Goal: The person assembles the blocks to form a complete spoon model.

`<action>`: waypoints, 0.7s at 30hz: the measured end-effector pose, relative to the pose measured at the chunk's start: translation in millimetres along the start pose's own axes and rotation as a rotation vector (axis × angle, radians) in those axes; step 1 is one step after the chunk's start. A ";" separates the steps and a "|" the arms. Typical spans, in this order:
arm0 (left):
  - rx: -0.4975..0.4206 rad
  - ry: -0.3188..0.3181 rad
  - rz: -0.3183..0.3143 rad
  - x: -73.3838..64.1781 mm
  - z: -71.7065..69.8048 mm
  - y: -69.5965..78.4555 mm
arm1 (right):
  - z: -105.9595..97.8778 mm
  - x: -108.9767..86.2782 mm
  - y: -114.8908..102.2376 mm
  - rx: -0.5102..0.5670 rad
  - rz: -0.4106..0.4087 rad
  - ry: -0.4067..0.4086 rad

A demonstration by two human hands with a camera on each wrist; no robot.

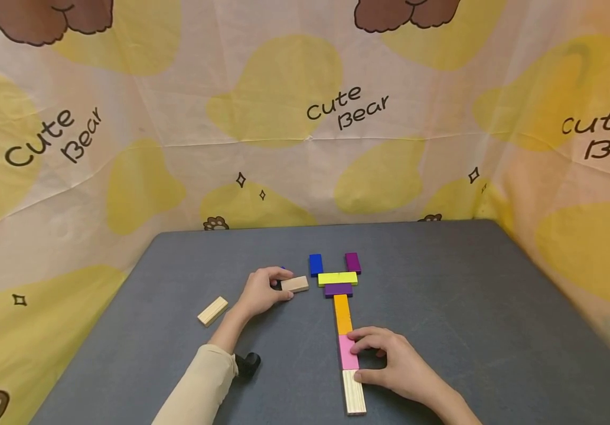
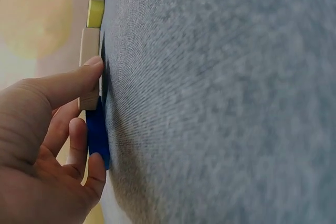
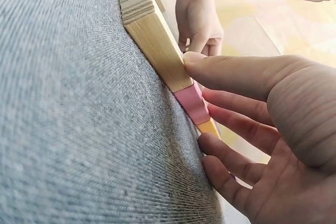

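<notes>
1. Block of plain wood (image 1: 212, 311): one, lying aslant on the grey table (image 1: 443, 295) beside my left forearm, well apart from the coloured pieces; untouched.
2. Left hand (image 1: 264, 292), mine: thumb and fingers closed in a pinch on item 4.
3. Blue piece (image 2: 97, 129): one, just beyond my left fingers, mostly hidden in the head view; whether I touch it, I cannot tell.
4. Pale block (image 1: 296, 284): one, wooden, its right end near the coloured layout but apart from it; whether its underside meets the table, I cannot tell. Step in hand, in my judgement: bringing this piece to the layout's left side. Next move would call for closing that gap squarely, then a light release that nudges nothing.
5. Blue block (image 1: 316, 265): one, at the yellow-green bar's far left corner.
6. Column, far to near: yellow-green bar (image 1: 338, 278) and purple block (image 1: 339, 290), both crosswise; orange block (image 1: 343, 314), pink block (image 1: 348, 352) and end block (image 1: 354, 392), lengthwise.
7. Magenta block (image 1: 353, 263): one, at the bar's far right corner.
8. Right hand (image 1: 395, 363), mine: thumb and fingers apart, resting against the column's right edge at pink block and end block, clamped on nothing; probably steadying or straightening.
</notes>
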State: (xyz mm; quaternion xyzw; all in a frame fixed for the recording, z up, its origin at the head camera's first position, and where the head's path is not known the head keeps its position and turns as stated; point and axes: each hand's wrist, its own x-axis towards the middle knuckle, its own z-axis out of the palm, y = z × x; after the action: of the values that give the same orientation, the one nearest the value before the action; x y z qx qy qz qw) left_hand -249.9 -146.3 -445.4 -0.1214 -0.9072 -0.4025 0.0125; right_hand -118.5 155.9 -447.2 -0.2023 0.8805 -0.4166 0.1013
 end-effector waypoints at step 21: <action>-0.016 0.028 0.069 25.0 -6.6 42.0 | 0.9 0.2 -3.6 0.009 0.029 -0.011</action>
State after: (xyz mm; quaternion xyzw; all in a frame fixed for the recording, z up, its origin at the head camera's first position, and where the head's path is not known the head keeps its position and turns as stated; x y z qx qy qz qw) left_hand -265.0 -118.7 -407.4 -0.1472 -0.8990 -0.4106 0.0384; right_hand -117.4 153.1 -445.0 -0.1913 0.8810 -0.4178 0.1128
